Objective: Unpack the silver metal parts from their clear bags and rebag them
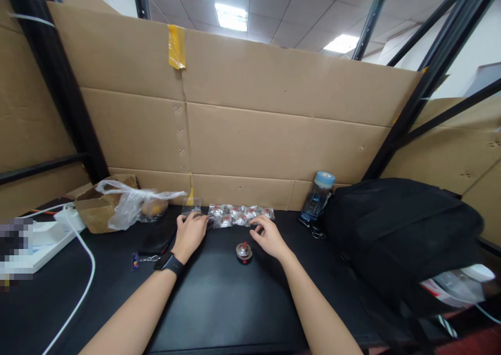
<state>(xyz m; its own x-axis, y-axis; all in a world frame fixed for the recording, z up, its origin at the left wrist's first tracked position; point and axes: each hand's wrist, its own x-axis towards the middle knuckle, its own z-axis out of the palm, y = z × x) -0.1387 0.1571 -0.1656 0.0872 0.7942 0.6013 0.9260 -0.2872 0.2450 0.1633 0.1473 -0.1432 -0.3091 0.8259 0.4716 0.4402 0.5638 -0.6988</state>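
A small round metal piece with red parts (244, 251) sits by itself on the black tabletop, between my two hands. Behind it, several clear packets with silvery and red pieces (239, 215) lie in a row against the cardboard. My left hand (191, 236) rests palm down with its fingers reaching over the near edge of a flat clear plastic bag (191, 205), close to the row's left end. Some of its fingertips are hard to make out. Near the row's right end hovers my right hand (270, 236), fingers bent and apart, with nothing visible in them.
A blue-capped bottle (318, 196) and a large black backpack (399, 240) stand on the right. To the left are a cardboard box (96, 209), a knotted plastic bag (135, 206), a dark pouch (154, 240), a keychain (136, 261) and a white cable (92, 271). Cardboard (250, 146) walls the back.
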